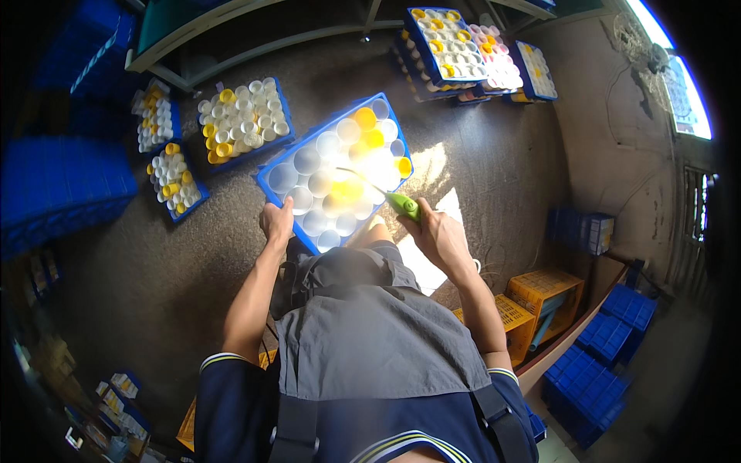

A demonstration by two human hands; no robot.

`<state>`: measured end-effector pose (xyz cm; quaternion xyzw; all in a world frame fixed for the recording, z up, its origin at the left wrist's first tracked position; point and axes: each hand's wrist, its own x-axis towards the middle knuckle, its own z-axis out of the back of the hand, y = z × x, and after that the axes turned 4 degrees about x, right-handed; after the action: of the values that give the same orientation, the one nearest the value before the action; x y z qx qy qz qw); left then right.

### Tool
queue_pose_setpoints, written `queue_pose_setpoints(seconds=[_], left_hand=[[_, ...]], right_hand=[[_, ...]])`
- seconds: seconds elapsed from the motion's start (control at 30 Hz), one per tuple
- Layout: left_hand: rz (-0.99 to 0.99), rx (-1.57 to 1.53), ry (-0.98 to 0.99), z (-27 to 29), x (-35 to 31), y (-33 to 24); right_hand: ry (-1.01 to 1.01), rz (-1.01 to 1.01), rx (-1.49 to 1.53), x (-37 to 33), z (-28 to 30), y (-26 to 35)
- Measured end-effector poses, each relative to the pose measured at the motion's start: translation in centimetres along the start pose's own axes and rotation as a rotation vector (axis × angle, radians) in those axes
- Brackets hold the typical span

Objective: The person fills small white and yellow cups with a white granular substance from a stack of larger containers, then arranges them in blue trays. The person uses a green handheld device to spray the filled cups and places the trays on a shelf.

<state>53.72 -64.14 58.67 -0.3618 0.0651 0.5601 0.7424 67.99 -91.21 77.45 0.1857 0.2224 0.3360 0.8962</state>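
A blue crate (319, 131) lies tilted in front of my lap, packed with white and yellow round cups (307, 160). Bright sunlight washes out the cups on its right side. My left hand (278, 221) grips the crate's near left edge, thumb on top. Beside the crate's right edge, my right hand (438, 236) is closed around a green-handled tool (404, 205). From this tool a thin curved rod reaches left over the cups; its exact kind is unclear in the glare.
More cup-filled crates (245, 119) stand on the floor at far left. Stacked cup crates (446, 46) are at far right. Blue bins (65, 185) rise on the left. Yellow crates (544, 297) sit near my right arm, by a wall (602, 139). A metal-framed table (255, 42) spans the back.
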Motion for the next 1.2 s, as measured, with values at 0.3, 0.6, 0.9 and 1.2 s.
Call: queue_pose_setpoints(seconds=[0.3, 0.6, 0.9, 1.2], left_hand=[[0.146, 0.021, -0.132, 3.4, 10.5, -2.8], [0.218, -0.341, -0.251, 10.3, 21.6, -7.8], [0.486, -0.751, -0.408, 16.8, 23.8, -7.8], [0.420, -1.486, -0.419, 22.1, 27.1, -3.0]], right_hand=[[0.333, 0.200, -0.143, 11.8, 4.7, -0.8], [0.051, 0.078, -0.246, 35.9, 11.3, -8.9], [0.092, 0.373, -0.236, 52.6, 11.2, -7.5], [0.228, 0.201, -0.089, 61.8, 12.4, -9.9]])
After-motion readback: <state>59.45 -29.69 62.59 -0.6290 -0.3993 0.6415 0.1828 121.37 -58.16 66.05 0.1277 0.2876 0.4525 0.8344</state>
